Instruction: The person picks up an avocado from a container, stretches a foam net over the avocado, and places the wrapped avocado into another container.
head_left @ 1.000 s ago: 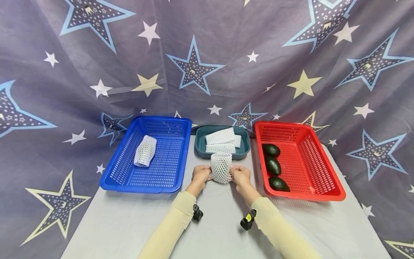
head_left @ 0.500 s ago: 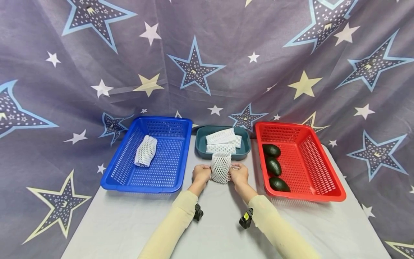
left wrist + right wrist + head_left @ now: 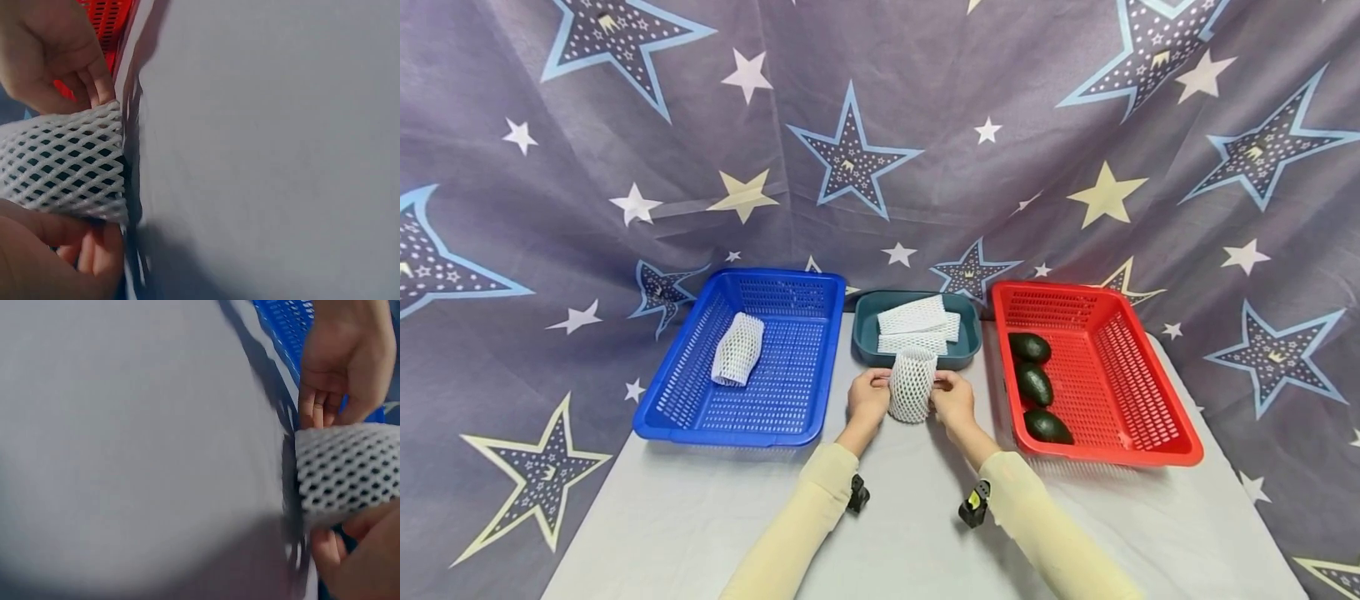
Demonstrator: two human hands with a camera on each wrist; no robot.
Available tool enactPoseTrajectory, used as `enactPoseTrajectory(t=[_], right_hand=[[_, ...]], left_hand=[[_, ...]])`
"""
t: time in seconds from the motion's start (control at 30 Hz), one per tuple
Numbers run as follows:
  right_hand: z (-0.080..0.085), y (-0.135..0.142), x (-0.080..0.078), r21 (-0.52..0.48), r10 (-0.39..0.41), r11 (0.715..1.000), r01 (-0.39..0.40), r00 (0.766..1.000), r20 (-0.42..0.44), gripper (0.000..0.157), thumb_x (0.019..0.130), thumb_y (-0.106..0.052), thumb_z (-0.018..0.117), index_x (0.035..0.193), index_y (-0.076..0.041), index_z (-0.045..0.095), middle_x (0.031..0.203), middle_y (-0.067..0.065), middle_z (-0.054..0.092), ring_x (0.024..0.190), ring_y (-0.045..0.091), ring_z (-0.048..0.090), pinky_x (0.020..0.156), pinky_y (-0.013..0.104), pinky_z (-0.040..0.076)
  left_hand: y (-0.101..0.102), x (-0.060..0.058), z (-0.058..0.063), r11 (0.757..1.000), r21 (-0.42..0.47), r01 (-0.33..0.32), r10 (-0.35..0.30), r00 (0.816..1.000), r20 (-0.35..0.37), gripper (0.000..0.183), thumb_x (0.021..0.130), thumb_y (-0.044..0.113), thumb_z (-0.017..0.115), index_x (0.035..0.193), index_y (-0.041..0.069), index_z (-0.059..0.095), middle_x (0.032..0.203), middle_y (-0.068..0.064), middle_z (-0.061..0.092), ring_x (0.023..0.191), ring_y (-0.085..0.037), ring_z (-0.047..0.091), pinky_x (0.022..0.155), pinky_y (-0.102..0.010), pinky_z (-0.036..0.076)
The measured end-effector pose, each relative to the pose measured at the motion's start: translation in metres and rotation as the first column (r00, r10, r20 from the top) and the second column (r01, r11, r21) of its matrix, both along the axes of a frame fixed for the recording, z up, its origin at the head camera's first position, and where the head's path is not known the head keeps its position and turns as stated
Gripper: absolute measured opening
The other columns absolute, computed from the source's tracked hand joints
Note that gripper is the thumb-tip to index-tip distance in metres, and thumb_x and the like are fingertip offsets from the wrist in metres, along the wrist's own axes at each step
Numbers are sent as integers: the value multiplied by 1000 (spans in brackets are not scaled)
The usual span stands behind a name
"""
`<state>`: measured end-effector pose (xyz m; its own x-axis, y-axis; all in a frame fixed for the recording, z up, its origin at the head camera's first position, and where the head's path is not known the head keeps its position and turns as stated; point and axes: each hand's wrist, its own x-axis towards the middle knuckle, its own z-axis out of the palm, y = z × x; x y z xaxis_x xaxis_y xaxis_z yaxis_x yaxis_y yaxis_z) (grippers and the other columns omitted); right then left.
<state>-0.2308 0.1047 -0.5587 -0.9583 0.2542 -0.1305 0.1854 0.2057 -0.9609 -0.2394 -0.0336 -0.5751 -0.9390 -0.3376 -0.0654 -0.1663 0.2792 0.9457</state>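
A white foam net sleeve (image 3: 913, 387) stands between both hands, in front of the teal tray. Something dark shows through its mesh in the wrist views. My left hand (image 3: 868, 400) pinches the sleeve's left side, thumb and fingers curled at it. On the opposite side, my right hand (image 3: 953, 402) pinches it too. The left wrist view shows the sleeve's near edge (image 3: 115, 162) with a hand on either side. From the right wrist view, the same sleeve (image 3: 353, 469) hides part of the fingertips.
At left, a blue basket (image 3: 829, 367) holds one filled net sleeve (image 3: 737, 350). Flat net sleeves (image 3: 913, 317) lie in the teal tray (image 3: 863, 333). To the right, a red basket (image 3: 1138, 392) contains three avocados (image 3: 1034, 384) along its left wall. A star-patterned curtain (image 3: 880, 167) hangs behind.
Both hands have shifted a little away from me along the sleeve's sides, from its near end towards its middle. The sleeve has tilted slightly. The baskets and tray have stayed put.
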Motion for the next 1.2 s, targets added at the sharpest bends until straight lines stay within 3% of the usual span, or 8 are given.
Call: enactPoseTrajectory(t=[0.1, 0.2, 0.43, 0.57, 0.7, 0.9, 1.07, 1.2], right_hand=[[-1, 4, 1, -95, 103, 990, -102, 995, 6, 42, 83, 13, 54, 123, 10, 65, 102, 20, 70, 82, 14, 61, 70, 25, 56], [-2, 10, 2, -127, 195, 973, -193, 981, 7, 51, 81, 12, 55, 131, 8, 61, 112, 22, 69, 94, 17, 63, 73, 20, 53], [-1, 18, 4, -217, 347, 915, -339, 938, -3, 72, 81, 14, 59, 150, 5, 42, 133, 30, 59, 118, 32, 59, 83, 18, 51], [0, 20, 4, -236, 366, 905, -354, 931, 9, 76, 83, 11, 63, 154, 1, 36, 135, 31, 57, 116, 28, 62, 83, 20, 54], [4, 22, 4, -263, 367, 897, -355, 930, -3, 72, 87, 7, 65, 153, -1, 38, 135, 33, 58, 108, 19, 65, 86, 23, 56], [21, 26, 6, -318, 388, 870, -377, 921, -31, 66, 94, -4, 66, 153, 0, 36, 122, 20, 65, 97, 9, 65, 98, 35, 57], [37, 26, 9, -352, 392, 854, -382, 919, -46, 66, 96, -6, 65, 153, 2, 33, 113, 8, 65, 97, 7, 65, 91, 24, 57], [45, 27, 12, -381, 386, 845, -374, 921, -50, 66, 97, -5, 63, 155, 0, 32, 116, 10, 62, 99, 6, 65, 93, 22, 56]], left_hand=[[-4, 0, -4, 984, 160, 81, -82, 997, -4, 31, 85, -7, 58, 109, 1, 76, 91, -9, 74, 75, -6, 60, 66, -18, 51], [-9, 0, -6, 940, 300, 164, -176, 984, 11, 38, 86, -10, 56, 120, -2, 70, 103, -13, 73, 79, -5, 62, 70, -20, 56], [-16, 3, -3, 860, 449, 243, -301, 952, 62, 41, 97, 11, 58, 137, 3, 62, 131, -16, 67, 103, -12, 66, 99, -36, 56], [-18, 6, -2, 835, 478, 272, -335, 941, 49, 47, 98, 19, 59, 141, 1, 57, 134, -18, 64, 109, -16, 64, 107, -42, 52], [-19, 8, 1, 824, 474, 309, -359, 933, 16, 51, 97, 20, 65, 142, -1, 54, 136, -20, 63, 110, -16, 64, 104, -39, 54], [-21, 10, 18, 843, 441, 307, -346, 938, 7, 58, 91, 24, 75, 142, 4, 54, 131, -17, 64, 99, -10, 63, 90, -30, 55], [-21, 11, 32, 819, 480, 315, -342, 939, -31, 60, 90, 17, 77, 142, 3, 52, 126, -16, 62, 94, -10, 63, 87, -28, 57], [-19, 12, 38, 791, 518, 326, -335, 939, -81, 58, 89, 9, 76, 141, 0, 52, 124, -18, 61, 91, -9, 65, 83, -25, 60]])
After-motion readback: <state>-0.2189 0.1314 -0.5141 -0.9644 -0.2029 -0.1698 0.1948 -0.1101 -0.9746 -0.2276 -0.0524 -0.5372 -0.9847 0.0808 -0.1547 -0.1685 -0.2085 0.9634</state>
